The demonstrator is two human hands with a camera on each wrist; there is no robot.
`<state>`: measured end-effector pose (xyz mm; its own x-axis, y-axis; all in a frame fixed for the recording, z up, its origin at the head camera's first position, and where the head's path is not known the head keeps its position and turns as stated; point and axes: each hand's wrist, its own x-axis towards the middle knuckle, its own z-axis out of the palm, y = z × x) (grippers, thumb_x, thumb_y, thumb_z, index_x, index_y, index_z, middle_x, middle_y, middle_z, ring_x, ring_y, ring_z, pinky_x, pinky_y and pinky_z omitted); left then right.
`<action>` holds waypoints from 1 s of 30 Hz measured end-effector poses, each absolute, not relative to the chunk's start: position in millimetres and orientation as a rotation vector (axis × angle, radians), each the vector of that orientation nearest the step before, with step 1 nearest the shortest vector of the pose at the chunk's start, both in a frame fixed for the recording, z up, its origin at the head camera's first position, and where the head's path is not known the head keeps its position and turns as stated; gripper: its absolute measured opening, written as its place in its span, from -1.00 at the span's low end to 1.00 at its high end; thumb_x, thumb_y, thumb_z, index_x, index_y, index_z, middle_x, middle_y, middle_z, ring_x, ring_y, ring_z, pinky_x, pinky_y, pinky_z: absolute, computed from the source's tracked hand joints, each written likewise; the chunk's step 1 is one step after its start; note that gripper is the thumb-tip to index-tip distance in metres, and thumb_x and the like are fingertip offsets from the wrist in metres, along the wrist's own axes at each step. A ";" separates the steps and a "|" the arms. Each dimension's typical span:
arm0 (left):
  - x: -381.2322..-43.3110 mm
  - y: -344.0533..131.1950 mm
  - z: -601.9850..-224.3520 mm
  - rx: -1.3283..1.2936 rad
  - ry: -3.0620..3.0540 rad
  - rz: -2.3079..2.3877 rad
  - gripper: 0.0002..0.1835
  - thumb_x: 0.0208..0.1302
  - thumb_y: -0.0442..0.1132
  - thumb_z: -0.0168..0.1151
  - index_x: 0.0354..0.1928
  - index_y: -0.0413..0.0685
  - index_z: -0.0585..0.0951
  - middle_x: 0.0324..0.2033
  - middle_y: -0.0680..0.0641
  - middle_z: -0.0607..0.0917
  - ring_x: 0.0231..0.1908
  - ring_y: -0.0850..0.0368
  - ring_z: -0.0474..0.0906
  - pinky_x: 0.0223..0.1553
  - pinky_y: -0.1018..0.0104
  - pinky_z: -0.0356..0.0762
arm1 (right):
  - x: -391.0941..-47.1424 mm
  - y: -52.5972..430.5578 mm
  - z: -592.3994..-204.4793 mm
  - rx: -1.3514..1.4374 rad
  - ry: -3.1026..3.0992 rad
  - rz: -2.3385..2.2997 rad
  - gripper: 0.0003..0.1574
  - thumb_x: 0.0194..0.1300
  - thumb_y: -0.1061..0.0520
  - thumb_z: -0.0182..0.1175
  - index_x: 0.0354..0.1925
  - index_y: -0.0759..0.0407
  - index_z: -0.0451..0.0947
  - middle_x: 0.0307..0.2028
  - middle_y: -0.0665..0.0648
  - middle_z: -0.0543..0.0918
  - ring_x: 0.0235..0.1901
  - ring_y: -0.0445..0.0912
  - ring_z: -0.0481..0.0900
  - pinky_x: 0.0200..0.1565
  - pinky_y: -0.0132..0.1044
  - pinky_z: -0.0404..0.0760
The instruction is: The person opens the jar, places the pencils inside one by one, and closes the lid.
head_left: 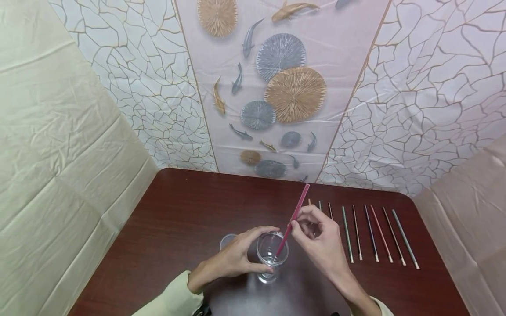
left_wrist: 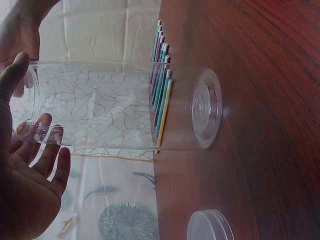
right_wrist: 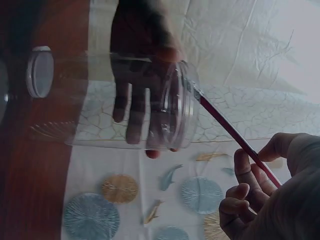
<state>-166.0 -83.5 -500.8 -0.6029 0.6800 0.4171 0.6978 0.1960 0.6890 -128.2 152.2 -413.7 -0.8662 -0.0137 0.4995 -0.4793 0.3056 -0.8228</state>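
Note:
My left hand (head_left: 233, 254) grips a clear plastic jar (left_wrist: 207, 107) near its top, thumb on one side and fingers on the other. Upright, the jar has its open mouth (head_left: 272, 248) facing up. A dark pink pencil (head_left: 299, 202) slants over that mouth, pinched between the thumb and fingers of my right hand (head_left: 324, 243). Its eraser end points down and, in the right wrist view, lies right at the jar's rim (right_wrist: 187, 107). Left of the jar, a clear round lid (left_wrist: 207, 227) lies on the table, partly hidden by my left hand in the head view.
Several pencils (head_left: 371, 233) lie in a row on the right of the dark wooden table (head_left: 189, 202), eraser ends toward me. Some are partly hidden behind my right hand. Patterned cloth (head_left: 292, 145) hangs along the table's far edge, with plain cloth at both sides.

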 end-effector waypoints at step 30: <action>-167.7 -82.5 -503.4 -1.417 -2.374 -1.363 -0.01 0.15 -0.06 0.68 0.57 0.08 0.34 0.37 0.02 0.58 0.31 0.14 0.54 0.32 0.14 0.53 | -131.0 146.0 -446.3 0.396 -2.267 1.344 -0.57 0.10 0.40 0.50 -0.15 0.05 0.60 -0.41 -0.18 0.65 -0.51 -0.13 0.43 -0.42 -0.40 0.40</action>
<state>-167.7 -82.5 -503.4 -0.5758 0.6815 0.4517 0.7336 0.1867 0.6534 -131.0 146.0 -446.3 -0.8467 -0.0075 0.5320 -0.4703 0.4780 -0.7419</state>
